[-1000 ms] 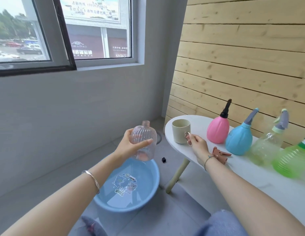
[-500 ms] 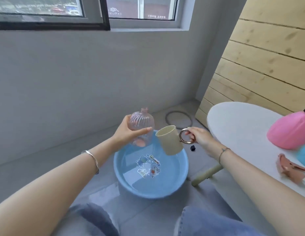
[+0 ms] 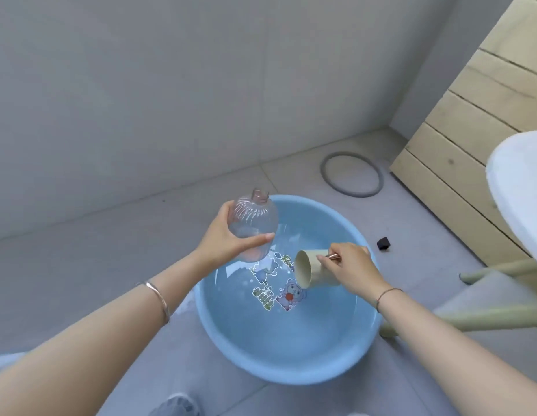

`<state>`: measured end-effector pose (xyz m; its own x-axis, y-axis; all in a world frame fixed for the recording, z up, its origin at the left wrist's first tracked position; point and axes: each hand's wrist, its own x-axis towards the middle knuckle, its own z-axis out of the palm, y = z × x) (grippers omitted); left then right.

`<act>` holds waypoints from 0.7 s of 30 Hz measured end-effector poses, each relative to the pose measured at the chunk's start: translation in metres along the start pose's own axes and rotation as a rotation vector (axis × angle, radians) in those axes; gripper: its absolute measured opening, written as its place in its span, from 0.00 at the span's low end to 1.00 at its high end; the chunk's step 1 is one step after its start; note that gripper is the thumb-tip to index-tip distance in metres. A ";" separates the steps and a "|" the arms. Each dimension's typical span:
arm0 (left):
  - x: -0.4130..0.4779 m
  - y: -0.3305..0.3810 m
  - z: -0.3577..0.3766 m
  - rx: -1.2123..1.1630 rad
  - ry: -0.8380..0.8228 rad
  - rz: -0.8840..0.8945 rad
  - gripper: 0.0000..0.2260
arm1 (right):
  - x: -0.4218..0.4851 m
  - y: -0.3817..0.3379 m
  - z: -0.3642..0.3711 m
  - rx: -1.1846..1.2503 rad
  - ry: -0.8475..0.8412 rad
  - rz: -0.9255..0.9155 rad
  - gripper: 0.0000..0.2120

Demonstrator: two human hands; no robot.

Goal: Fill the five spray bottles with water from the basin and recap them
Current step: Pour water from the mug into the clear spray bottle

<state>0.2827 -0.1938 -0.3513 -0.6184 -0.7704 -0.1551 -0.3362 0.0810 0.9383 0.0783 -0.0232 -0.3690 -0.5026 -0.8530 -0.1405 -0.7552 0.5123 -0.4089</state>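
Observation:
A clear, ribbed spray bottle without its cap is held upright over the far left edge of the blue basin; my left hand grips it round its body. My right hand holds a beige mug by its copper handle, tipped on its side with the mouth facing left, low over the water in the basin. The basin stands on the floor, holds water and has cartoon stickers on its bottom. The other spray bottles are out of view.
The white table's edge and its pale legs are at the right. A grey ring lies on the floor by the wall, a small black piece sits right of the basin. Wooden planks line the right wall.
My view has tilted down onto the basin. My right hand carried the mug from the table, over the basin, and lowered it sideways toward the water. The bottle stayed in my left hand.

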 end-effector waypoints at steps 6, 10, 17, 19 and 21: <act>0.001 -0.036 0.012 -0.020 0.044 -0.032 0.44 | 0.011 0.012 0.026 -0.109 0.038 -0.115 0.20; -0.003 -0.048 0.014 -0.002 0.043 -0.047 0.49 | 0.009 0.017 0.043 -0.114 0.073 -0.175 0.19; -0.007 -0.055 0.017 -0.025 0.052 -0.053 0.49 | 0.001 0.021 0.063 -0.095 0.086 -0.225 0.18; -0.008 -0.054 0.018 -0.031 0.042 -0.053 0.44 | 0.000 0.022 0.064 -0.050 0.087 -0.221 0.17; -0.009 -0.054 0.019 -0.035 0.042 -0.050 0.41 | -0.001 0.022 0.064 0.046 0.083 -0.158 0.19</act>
<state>0.2931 -0.1792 -0.4065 -0.5706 -0.7990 -0.1897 -0.3405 0.0200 0.9400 0.0891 -0.0175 -0.4357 -0.4139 -0.9103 0.0032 -0.8084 0.3660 -0.4610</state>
